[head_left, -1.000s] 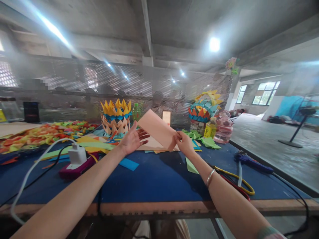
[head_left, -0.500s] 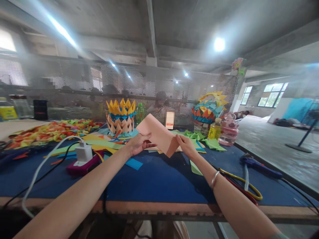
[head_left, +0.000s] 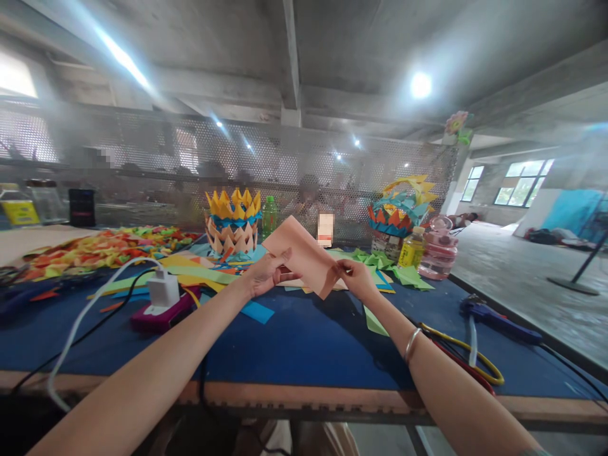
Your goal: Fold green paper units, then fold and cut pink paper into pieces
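Note:
A sheet of pink paper (head_left: 306,256) is held up in the air above the blue table, tilted, its lower right corner in shadow. My left hand (head_left: 268,273) grips its lower left edge, the thumb on the front face and the fingers beneath. At the right corner, my right hand (head_left: 354,277) pinches the paper between thumb and fingers. Behind the sheet, strips of coloured paper (head_left: 204,275) lie on the table. A paper basket with yellow, blue and pink points (head_left: 232,221) stands behind my left hand.
A purple power strip (head_left: 154,315) with a white plug lies left on the blue table (head_left: 285,354). Folded paper pieces (head_left: 114,250) are heaped behind it. At the right are a second paper basket (head_left: 392,218), a pink bottle (head_left: 437,253), and a blue glue gun (head_left: 503,323).
The whole view has shifted slightly, so things appear a little further right. Both hands still hold the pink paper, and my right hand's fingers have curled a little at its corner.

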### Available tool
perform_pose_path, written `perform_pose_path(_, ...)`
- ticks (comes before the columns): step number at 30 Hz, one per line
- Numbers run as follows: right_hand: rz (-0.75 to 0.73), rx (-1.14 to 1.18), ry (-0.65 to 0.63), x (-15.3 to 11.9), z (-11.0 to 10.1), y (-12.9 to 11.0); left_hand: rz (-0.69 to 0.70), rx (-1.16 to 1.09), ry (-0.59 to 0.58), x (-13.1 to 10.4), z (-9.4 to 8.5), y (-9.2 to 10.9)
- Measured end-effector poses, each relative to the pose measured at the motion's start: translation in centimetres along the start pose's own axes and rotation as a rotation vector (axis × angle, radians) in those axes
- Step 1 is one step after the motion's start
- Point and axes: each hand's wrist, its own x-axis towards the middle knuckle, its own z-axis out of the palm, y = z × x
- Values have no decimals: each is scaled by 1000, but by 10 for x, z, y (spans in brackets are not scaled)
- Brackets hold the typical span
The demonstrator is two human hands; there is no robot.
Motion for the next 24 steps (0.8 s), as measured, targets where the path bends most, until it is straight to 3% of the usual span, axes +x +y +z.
perform_pose_path(12,8,92,43,-1,1,-7,22,37,6,2,0,-1)
perform_pose_path(19,192,170,256,5,-1,2,146,91,61,5,0,-2)
perform_pose_path(24,288,302,152,3,-1,-1,283,232,76,5,1,-7)
